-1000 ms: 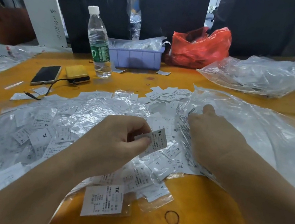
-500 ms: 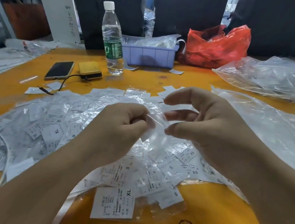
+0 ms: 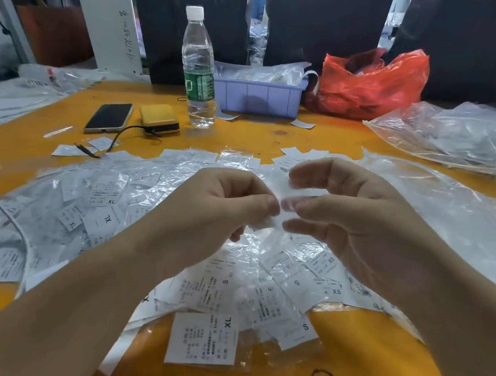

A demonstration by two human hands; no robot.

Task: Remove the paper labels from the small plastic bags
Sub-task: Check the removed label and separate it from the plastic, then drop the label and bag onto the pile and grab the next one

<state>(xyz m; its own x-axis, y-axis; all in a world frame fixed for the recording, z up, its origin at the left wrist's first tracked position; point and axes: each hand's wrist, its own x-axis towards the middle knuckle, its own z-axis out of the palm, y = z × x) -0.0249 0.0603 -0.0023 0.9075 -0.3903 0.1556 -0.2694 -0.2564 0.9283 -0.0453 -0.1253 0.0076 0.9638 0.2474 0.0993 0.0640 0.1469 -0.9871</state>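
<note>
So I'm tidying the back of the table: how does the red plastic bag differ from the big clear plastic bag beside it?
The red plastic bag is tinted orange-red and hides most of its contents; the big clear plastic bag is see-through, with white pieces showing inside. The red one stands bunched up against the dark backdrop; the clear one lies low and spread out. Both are crinkled thin plastic at the table's far edge.

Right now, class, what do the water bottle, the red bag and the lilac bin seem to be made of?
Water bottle: clear, glossy plastic; the water shows through it, white cap.
Red bag: thin plastic film, probably; crumpled, shiny, half see-through.
Lilac bin: rigid, opaque plastic, it seems; matte, moulded ribs on its wall.
</note>
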